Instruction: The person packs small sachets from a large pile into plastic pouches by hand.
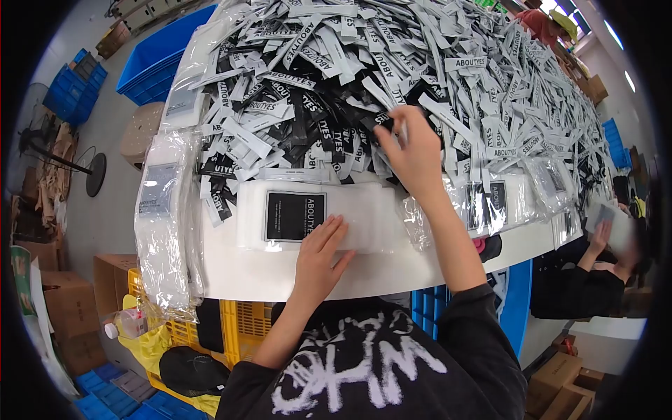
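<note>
My left hand (322,253) lies with its fingers spread on a flat white packet stack with a black ABOUTYES label (295,215), near the table's front edge. Raised over the heap of black and white printed strips (301,91), my right hand (413,147) has its fingers curled together near a white strip (379,93). Whether it holds anything is too small to tell. Clear-wrapped packets (493,203) lie to the right of the labelled stack, and a long row of wrapped packets (164,224) runs along the table's left side.
Blue crates (150,66) and a stool (142,133) stand beyond the left edge. Below the table's front edge (245,280) are a yellow crate (245,318) and a plastic bottle (129,324). Other people are at the right (588,280) and the upper right (542,24).
</note>
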`<action>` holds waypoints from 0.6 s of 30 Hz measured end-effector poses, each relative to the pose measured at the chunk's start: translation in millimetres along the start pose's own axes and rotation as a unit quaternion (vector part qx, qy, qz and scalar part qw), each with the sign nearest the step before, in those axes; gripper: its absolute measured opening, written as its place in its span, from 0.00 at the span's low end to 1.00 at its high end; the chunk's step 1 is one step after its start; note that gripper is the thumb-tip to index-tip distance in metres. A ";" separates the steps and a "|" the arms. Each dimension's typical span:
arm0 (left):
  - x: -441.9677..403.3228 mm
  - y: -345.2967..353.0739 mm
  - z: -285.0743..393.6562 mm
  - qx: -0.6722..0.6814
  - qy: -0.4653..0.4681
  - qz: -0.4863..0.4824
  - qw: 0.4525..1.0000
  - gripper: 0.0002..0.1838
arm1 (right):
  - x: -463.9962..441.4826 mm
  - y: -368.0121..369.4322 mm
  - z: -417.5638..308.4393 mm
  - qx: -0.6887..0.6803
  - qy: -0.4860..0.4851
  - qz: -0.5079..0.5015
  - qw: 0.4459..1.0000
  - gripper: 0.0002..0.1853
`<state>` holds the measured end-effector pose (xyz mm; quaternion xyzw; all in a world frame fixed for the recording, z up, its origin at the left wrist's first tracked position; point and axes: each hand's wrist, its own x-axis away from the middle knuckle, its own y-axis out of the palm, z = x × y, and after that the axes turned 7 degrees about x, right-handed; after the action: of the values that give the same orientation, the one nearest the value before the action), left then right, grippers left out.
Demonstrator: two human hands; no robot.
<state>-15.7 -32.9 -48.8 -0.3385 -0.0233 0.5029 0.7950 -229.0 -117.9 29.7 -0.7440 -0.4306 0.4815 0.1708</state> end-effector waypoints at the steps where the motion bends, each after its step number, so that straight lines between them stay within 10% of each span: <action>1: -0.3 0.4 0.2 0.000 0.000 0.000 1.000 0.28 | -4.2 1.7 -2.7 0.096 -0.044 -0.005 0.994 0.17; 5: -0.8 1.0 -0.5 0.001 -0.003 0.002 1.000 0.28 | -7.5 18.9 8.7 0.160 -0.069 -0.052 0.983 0.12; 8: -0.2 -0.3 -1.0 0.003 -0.006 0.008 1.000 0.27 | -10.2 20.0 3.1 0.001 -0.160 0.141 0.977 0.09; 18: -3.0 -15.4 -2.9 0.085 -0.029 0.026 0.996 0.18 | 128.4 -28.7 -29.9 -0.393 0.154 0.183 0.888 0.10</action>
<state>-4.0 -40.9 -41.5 -0.2551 0.0051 0.5331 0.8066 -195.6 6.7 -9.9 -0.8807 -0.4093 0.1748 -0.1625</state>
